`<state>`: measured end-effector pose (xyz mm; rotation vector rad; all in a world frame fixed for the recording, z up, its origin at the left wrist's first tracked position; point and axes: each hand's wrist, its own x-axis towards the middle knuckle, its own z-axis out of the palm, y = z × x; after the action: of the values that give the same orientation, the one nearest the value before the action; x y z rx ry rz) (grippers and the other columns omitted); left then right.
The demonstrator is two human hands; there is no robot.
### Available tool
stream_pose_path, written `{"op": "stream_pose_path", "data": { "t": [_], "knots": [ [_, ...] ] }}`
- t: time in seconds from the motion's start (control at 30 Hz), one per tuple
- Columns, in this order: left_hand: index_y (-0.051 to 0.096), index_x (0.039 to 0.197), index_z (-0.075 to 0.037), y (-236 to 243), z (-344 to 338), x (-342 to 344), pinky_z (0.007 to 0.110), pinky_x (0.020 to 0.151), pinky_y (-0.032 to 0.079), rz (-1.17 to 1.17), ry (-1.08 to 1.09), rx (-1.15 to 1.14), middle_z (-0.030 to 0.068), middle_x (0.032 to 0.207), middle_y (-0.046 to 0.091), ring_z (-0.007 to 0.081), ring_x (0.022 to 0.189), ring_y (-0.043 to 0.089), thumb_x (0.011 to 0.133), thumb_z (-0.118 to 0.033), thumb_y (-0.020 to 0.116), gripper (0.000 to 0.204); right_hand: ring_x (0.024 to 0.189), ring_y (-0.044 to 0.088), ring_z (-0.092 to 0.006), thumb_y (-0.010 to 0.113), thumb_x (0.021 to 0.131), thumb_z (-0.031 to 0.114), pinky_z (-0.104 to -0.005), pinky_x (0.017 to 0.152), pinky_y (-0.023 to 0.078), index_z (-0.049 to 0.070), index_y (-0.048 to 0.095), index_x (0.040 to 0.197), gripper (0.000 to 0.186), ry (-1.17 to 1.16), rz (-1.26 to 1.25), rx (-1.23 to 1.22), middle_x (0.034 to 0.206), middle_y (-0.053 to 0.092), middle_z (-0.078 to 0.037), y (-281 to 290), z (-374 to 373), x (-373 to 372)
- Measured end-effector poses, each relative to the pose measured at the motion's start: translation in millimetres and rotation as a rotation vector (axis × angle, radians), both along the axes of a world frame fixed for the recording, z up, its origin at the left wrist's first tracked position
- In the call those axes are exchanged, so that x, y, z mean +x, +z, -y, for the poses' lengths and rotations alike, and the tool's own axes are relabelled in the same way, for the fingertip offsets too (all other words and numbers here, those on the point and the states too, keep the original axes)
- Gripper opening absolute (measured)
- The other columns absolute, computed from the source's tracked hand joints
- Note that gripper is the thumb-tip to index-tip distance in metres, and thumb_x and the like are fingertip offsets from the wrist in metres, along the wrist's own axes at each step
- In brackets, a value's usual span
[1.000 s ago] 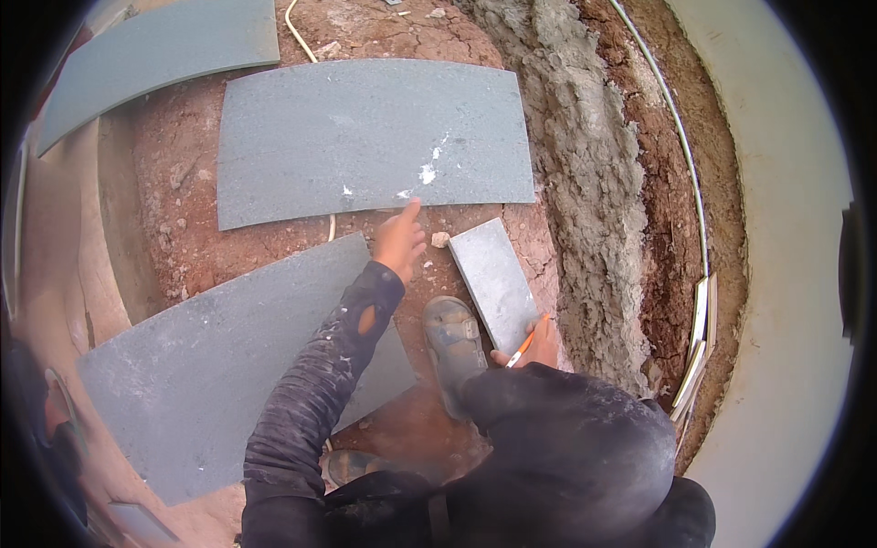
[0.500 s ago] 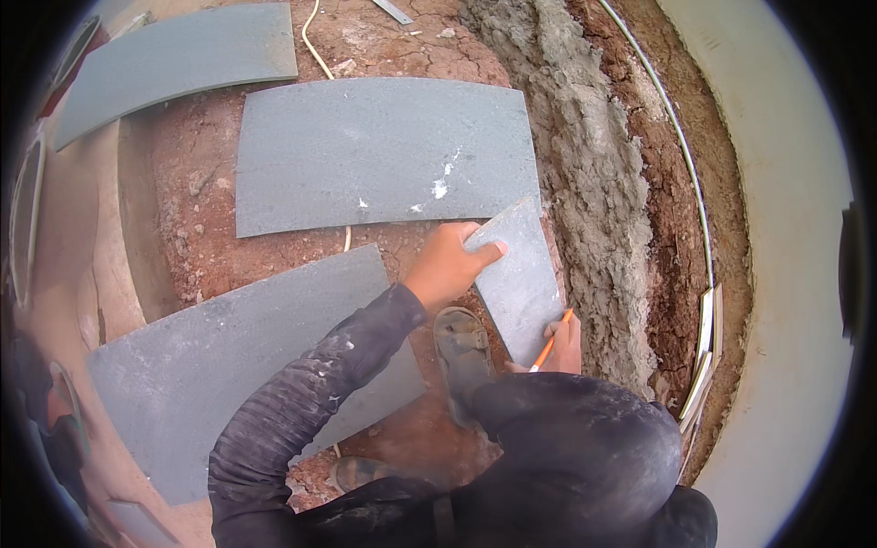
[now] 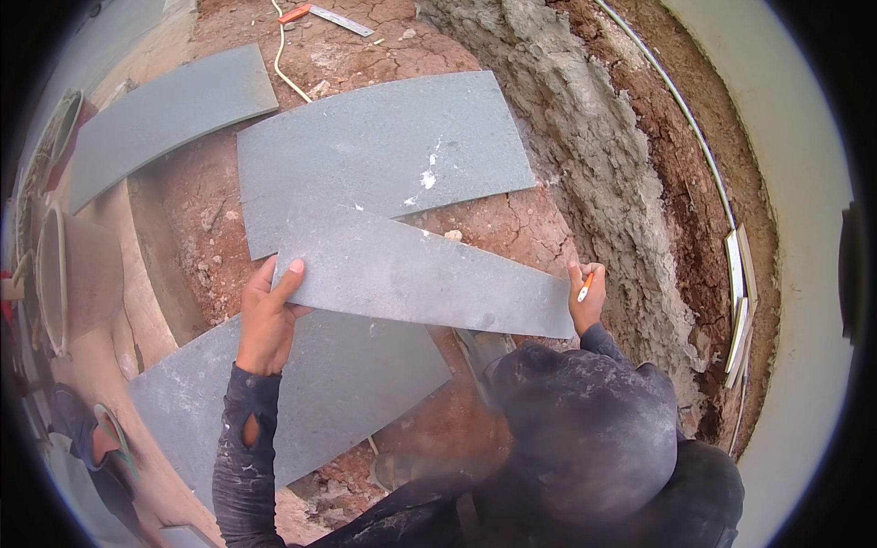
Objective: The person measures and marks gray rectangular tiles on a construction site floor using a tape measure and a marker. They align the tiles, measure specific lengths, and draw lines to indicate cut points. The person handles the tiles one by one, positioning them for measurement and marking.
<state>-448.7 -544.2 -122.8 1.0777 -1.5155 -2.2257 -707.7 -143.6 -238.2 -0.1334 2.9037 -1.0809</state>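
Between my two hands I hold a long grey stone slab, cut with a slanted far edge. My left hand grips its wide left end, thumb on top. At the narrow right end my right hand supports the slab and also holds an orange pencil. Just beyond lies a large grey slab with white smears, partly covered by the held piece. Another large slab is below it, partly hidden by my left forearm.
A third slab lies far left, near a bucket. Another person's sandalled foot shows at lower left. Rough mortar runs along the right, beside a pale hose and wooden strips. An orange-handled square lies at the far edge.
The held slab has swung from steeply upright beside my knee to nearly crosswise, and moved left. My left hand has shifted left to its wide end; my right hand has risen slightly, still with the pencil.
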Motion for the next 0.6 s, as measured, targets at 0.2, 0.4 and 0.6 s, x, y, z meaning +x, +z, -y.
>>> {"op": "stream_pose_path", "data": {
  "t": [0.2, 0.4, 0.6],
  "knots": [
    [0.047, 0.129, 0.003, -9.3, -13.1, 36.8, 0.033, 0.083, 0.057, 0.0, 0.032, 0.062, 0.0141, 0.115, 0.062, 0.0176, 0.097, 0.066, 0.098, -0.02, 0.054, 0.04, 0.074, 0.053, -0.0243, 0.067, 0.088, 0.033, -0.0367, 0.073, 0.044, 0.006, 0.048, 0.088, 0.033, -0.235, -0.038, 0.05, 0.08, 0.054, -0.011, -65.9, -66.9, 17.1],
    [0.043, 0.133, 0.001, -14.2, -15.5, 64.0, 0.033, 0.092, 0.051, 0.045, -0.047, 0.035, 0.0116, 0.121, 0.059, 0.0172, 0.108, 0.061, 0.097, -0.021, 0.057, 0.045, 0.071, 0.043, -0.0091, 0.071, 0.085, 0.022, -0.0271, 0.065, 0.038, 0.012, 0.045, 0.083, 0.028, -0.269, 0.116, -0.184, 0.075, 0.043, 0.003, -83.4, -93.7, 10.4],
    [0.047, 0.129, -0.002, -25.4, -7.1, 131.6, 0.035, 0.096, 0.046, -0.015, -0.016, 0.027, 0.0081, 0.12, 0.06, 0.0179, 0.11, 0.059, 0.092, -0.018, 0.064, 0.043, 0.075, 0.057, -0.0103, 0.067, 0.091, 0.012, -0.0276, 0.068, 0.048, 0.018, 0.043, 0.083, 0.025, -0.28, 0.307, -0.776, 0.082, 0.056, 0.003, -42.4, -72.6, 20.9]
  ]
}}
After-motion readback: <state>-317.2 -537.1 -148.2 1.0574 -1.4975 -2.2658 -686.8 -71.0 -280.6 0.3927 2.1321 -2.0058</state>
